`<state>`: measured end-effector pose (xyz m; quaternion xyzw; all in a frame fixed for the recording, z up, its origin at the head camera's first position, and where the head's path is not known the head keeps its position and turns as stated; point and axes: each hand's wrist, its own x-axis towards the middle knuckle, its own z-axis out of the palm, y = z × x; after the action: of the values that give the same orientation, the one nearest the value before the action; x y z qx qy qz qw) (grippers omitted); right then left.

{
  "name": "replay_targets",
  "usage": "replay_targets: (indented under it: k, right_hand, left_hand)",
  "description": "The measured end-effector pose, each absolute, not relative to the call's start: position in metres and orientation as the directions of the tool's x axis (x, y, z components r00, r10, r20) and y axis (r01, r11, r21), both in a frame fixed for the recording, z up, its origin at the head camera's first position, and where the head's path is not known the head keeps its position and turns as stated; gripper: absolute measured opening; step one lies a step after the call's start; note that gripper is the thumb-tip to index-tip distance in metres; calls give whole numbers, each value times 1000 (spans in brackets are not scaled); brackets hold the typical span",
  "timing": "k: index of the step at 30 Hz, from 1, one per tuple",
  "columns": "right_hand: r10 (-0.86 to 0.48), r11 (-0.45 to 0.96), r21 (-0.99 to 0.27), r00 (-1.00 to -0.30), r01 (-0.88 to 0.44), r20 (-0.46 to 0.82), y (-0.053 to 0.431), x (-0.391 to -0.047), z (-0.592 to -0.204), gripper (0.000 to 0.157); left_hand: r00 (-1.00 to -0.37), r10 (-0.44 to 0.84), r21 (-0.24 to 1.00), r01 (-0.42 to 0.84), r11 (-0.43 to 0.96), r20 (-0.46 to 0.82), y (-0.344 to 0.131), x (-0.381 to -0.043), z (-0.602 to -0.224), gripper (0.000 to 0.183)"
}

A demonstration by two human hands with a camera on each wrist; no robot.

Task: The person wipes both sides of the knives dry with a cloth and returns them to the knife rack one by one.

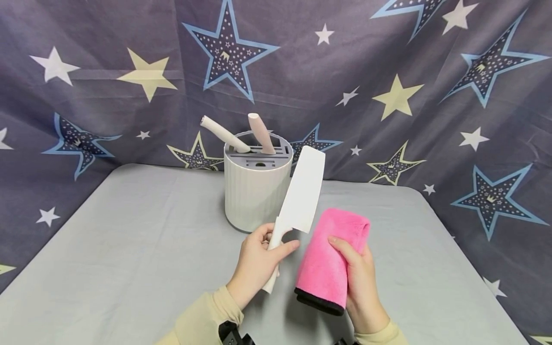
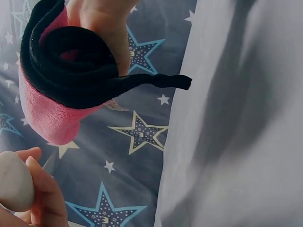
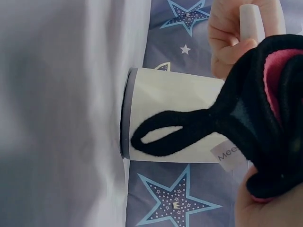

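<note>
A white cleaver [image 1: 303, 189] is held by its handle in my left hand [image 1: 257, 257], blade pointing up and away, tilted right. My right hand [image 1: 362, 278] grips a folded pink towel [image 1: 327, 254] with black edging, thumb on its front. The cleaver and the towel are apart. In the left wrist view, the towel's rolled black edge [image 2: 80, 90] shows above the handle's butt end [image 2: 15, 182]. A black hanging loop [image 3: 165, 133] and a white label [image 3: 229, 154] stick out from the towel in the right wrist view.
Behind my left hand stands a white ribbed knife block [image 1: 254, 191] with a grey slotted top. A white-handled knife [image 1: 224, 134] and a pink-handled knife [image 1: 261, 134] sit in it. The grey tabletop [image 1: 142, 254] ends at a star-patterned cloth [image 1: 129, 110].
</note>
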<state>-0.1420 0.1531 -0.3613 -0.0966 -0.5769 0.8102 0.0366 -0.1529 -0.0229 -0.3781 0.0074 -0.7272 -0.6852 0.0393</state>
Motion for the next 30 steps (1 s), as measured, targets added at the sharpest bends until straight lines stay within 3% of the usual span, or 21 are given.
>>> replay_targets:
  k: [5, 15, 30]
  right_hand:
    - [182, -326, -944, -976, 53, -118, 155, -142, -360, 31]
    - [201, -320, -946, -972, 53, -123, 157, -143, -358, 31]
    - [205, -336, -940, -970, 54, -129, 157, -144, -357, 32]
  left_hand:
    - [-998, -51, 999, 34, 12, 34, -23, -153, -378, 61]
    - [-998, -47, 999, 49, -12, 48, -23, -152, -377, 43]
    - [-998, -30, 992, 61, -109, 58, -21, -150, -376, 32]
